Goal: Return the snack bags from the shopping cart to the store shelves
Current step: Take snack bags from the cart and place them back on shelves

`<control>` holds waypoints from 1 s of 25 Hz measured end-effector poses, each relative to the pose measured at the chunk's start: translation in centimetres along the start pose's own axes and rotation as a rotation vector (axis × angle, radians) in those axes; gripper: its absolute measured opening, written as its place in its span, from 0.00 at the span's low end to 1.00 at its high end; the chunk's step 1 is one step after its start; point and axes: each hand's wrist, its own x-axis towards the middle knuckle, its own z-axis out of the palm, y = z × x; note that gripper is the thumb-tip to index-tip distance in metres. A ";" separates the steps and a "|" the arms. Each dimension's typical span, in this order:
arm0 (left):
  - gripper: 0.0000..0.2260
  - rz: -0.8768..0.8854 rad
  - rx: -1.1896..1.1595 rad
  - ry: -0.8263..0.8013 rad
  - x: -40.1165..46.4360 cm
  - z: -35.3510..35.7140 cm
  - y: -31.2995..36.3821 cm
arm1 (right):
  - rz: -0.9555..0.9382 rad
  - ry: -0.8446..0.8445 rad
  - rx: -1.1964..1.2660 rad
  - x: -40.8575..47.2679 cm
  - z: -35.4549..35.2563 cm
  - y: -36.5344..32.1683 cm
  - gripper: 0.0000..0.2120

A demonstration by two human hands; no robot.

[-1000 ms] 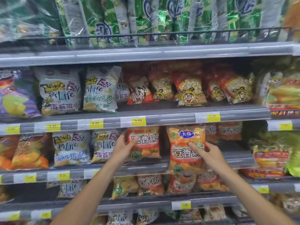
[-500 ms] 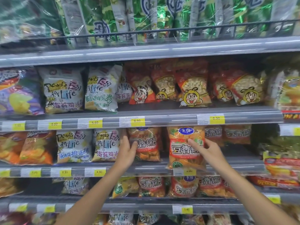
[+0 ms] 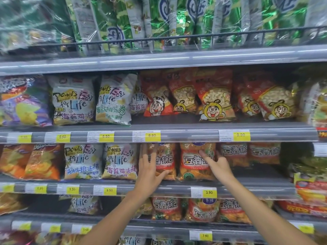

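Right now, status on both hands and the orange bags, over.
Left hand open, flat against one orange snack bag. Right hand open, fingers pressing the neighbouring orange bag. Both bags upright on the shelf. Nothing in the way.

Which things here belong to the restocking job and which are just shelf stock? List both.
In the job:
- left hand, flat on the left orange snack bag
- right hand, fingers on the right orange snack bag
- their shelf

Just stock:
- white Easy for Life bags
- red bee-character bags
- green bags
- price tag 3.90
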 end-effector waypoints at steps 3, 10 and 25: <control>0.40 0.016 0.061 -0.015 0.1 0.1 -0.6 | -0.020 0.052 -0.007 -0.7 0.5 0.5 0.41; 0.38 0.015 0.127 -0.056 0.4 0.0 -0.3 | 0.009 -0.016 -0.182 -1.2 1.1 -0.7 0.29; 0.27 0.334 0.208 -0.024 -3.9 -6.5 -6.2 | -0.580 0.069 -0.099 -7.4 3.3 -2.3 0.20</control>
